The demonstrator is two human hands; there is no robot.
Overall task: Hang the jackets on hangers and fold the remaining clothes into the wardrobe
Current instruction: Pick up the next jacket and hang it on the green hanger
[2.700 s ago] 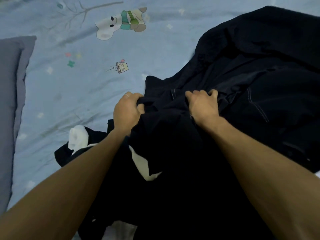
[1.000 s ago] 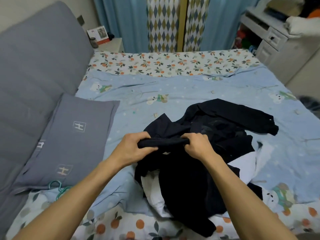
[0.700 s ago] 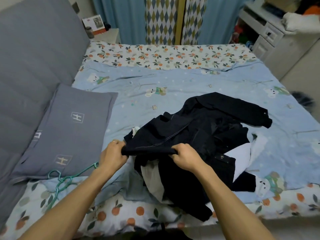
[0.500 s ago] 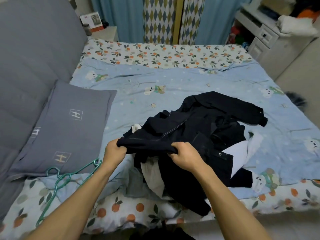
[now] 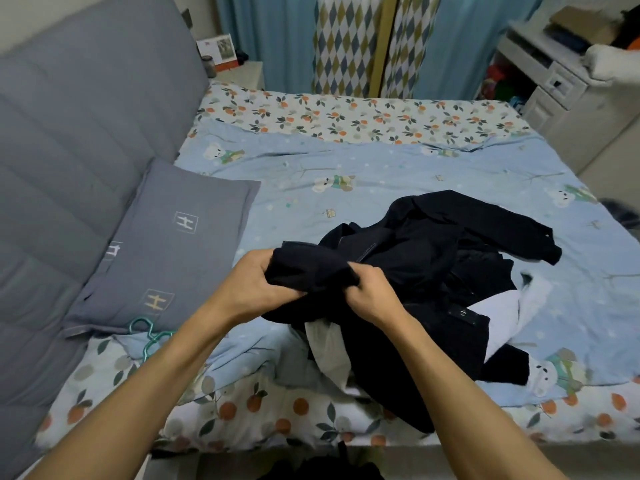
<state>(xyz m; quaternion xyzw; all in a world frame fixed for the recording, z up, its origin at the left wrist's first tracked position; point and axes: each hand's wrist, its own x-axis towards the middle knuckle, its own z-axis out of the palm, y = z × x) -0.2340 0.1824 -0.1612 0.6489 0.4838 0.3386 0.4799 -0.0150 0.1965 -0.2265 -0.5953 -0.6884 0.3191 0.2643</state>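
Note:
A heap of dark navy clothes (image 5: 433, 271) lies on the blue bedspread (image 5: 346, 161), with white garments (image 5: 498, 317) showing underneath it. My left hand (image 5: 258, 284) and my right hand (image 5: 372, 294) both grip a bunched edge of one dark jacket (image 5: 311, 268), lifted a little above the heap. A long dark sleeve (image 5: 502, 230) stretches to the right. Teal hangers (image 5: 150, 336) lie at the bed's near left, partly hidden by my left forearm.
A grey pillow (image 5: 166, 251) leans by the grey padded headboard (image 5: 69, 168) on the left. Blue and patterned curtains (image 5: 346, 43) hang beyond the bed. A white cabinet (image 5: 561, 88) stands at the back right. Dark cloth (image 5: 325, 469) lies at the bottom edge.
My hands have drawn closer together and bunched the jacket's edge tighter, lifting it slightly. The view has shifted a little, and the hangers are now more covered by my left arm.

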